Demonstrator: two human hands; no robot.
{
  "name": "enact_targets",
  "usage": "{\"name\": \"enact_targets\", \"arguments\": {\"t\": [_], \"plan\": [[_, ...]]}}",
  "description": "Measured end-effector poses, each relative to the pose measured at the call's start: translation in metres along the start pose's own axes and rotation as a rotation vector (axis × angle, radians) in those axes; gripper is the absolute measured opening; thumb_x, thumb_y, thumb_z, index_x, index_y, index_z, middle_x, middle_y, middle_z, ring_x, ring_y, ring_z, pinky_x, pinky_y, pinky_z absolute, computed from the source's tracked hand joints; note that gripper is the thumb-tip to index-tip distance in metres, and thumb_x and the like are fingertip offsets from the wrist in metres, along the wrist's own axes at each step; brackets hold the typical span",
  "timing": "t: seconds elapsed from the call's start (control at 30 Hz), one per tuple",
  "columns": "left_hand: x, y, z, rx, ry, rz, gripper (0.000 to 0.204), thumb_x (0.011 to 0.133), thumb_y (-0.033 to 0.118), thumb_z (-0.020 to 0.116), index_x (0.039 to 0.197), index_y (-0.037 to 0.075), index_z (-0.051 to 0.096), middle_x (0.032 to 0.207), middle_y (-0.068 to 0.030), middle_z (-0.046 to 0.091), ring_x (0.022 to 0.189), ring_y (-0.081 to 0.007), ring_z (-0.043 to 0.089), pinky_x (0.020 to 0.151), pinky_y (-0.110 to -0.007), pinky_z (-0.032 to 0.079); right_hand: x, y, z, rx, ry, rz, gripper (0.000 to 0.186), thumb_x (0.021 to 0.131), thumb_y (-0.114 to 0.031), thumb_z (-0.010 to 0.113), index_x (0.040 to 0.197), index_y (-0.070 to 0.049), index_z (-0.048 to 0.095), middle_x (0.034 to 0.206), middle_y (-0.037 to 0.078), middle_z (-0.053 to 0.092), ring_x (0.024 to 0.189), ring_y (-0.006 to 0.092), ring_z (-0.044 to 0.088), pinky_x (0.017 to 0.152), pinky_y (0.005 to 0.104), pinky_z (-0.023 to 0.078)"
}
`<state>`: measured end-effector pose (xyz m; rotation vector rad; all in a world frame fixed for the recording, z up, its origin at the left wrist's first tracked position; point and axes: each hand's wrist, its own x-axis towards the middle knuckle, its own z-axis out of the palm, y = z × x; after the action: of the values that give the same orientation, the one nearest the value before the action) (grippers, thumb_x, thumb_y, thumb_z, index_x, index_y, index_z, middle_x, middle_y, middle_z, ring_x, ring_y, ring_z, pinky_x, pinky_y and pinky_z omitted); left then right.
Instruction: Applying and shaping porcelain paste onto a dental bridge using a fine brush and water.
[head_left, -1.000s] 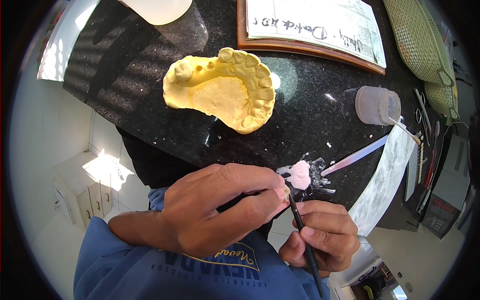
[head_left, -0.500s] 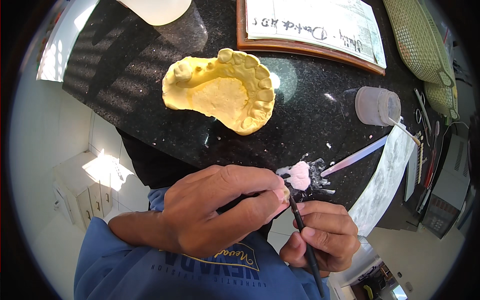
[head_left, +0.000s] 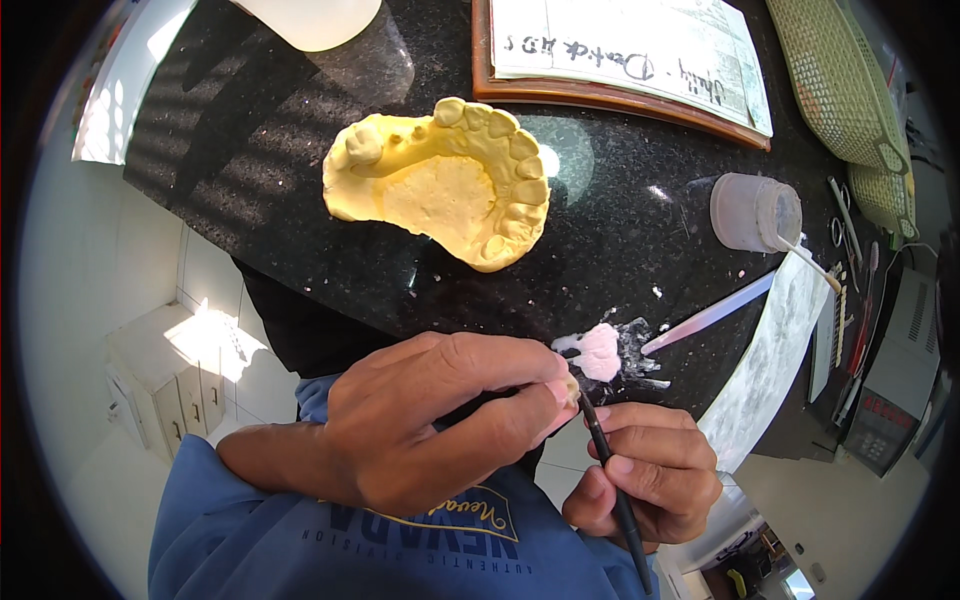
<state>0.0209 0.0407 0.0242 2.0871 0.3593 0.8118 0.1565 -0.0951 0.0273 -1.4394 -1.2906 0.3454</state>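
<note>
Between the fingertips of my left hand [head_left: 430, 410] is a small cream-coloured piece like a dental crown [head_left: 572, 389], mostly hidden by the fingers. My right hand [head_left: 655, 465] grips a slim black-handled brush [head_left: 622, 510], its tip touching or very near the crown-like piece. Just beyond the fingers, a mound of pink paste [head_left: 600, 352] lies on the dark speckled worktop [head_left: 260, 190], with whitish smears around it. Farther off sits a yellow dental cast [head_left: 440, 190] of an arch of teeth, with two small stumps in a gap.
At the right, a translucent pot [head_left: 745, 212] stands near a pale plastic stick [head_left: 710, 312] and a paper strip [head_left: 770, 350]. A clipboard-like brown tray with papers [head_left: 620, 45], green baskets [head_left: 840, 80] and a grey device [head_left: 885, 390] lie beyond. A white container [head_left: 320, 20] is far left.
Both hands hold nearly the same pose, with the brush tip still at the crown-like piece. Red lit characters now show on the grey device.
</note>
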Motion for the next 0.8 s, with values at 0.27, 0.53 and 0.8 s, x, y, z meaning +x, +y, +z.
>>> {"name": "enact_targets", "arguments": {"t": [0.27, 0.53, 0.8], "plan": [[-0.002, -0.0015, 0.001, -0.005, 0.005, 0.005, 0.035, 0.063, -0.001, 0.082, 0.092, 0.0, 0.062, 0.09, -0.0149, 0.064, 0.073, -0.0199, 0.067, 0.059, -0.025, 0.056, -0.0016, -0.0022, 0.0007, 0.012, 0.058, 0.046, 0.033, 0.063, 0.001, 0.082, 0.084, 0.0, 0.056, 0.073, 0.012, 0.061, 0.07, 0.0303, 0.069, 0.054, 0.0306, 0.058], [-0.0005, 0.0007, 0.0003, 0.017, -0.007, -0.01, 0.034, 0.063, 0.0, 0.082, 0.091, 0.001, 0.062, 0.089, -0.0149, 0.065, 0.073, -0.0201, 0.067, 0.059, -0.025, 0.056, 0.0013, -0.0034, -0.0018, 0.022, -0.003, 0.017, 0.033, 0.064, 0.001, 0.081, 0.084, 0.003, 0.056, 0.073, 0.014, 0.061, 0.069, 0.0316, 0.069, 0.056, 0.0326, 0.06], [-0.0002, 0.0011, 0.0026, 0.018, 0.005, -0.013, 0.034, 0.063, 0.0, 0.082, 0.09, 0.001, 0.062, 0.088, -0.0148, 0.065, 0.072, -0.0201, 0.067, 0.058, -0.025, 0.056, 0.0007, 0.0015, -0.0029, 0.035, -0.005, -0.017, 0.033, 0.064, 0.0, 0.082, 0.084, 0.002, 0.056, 0.073, 0.014, 0.062, 0.069, 0.0312, 0.069, 0.055, 0.0323, 0.059]]}}
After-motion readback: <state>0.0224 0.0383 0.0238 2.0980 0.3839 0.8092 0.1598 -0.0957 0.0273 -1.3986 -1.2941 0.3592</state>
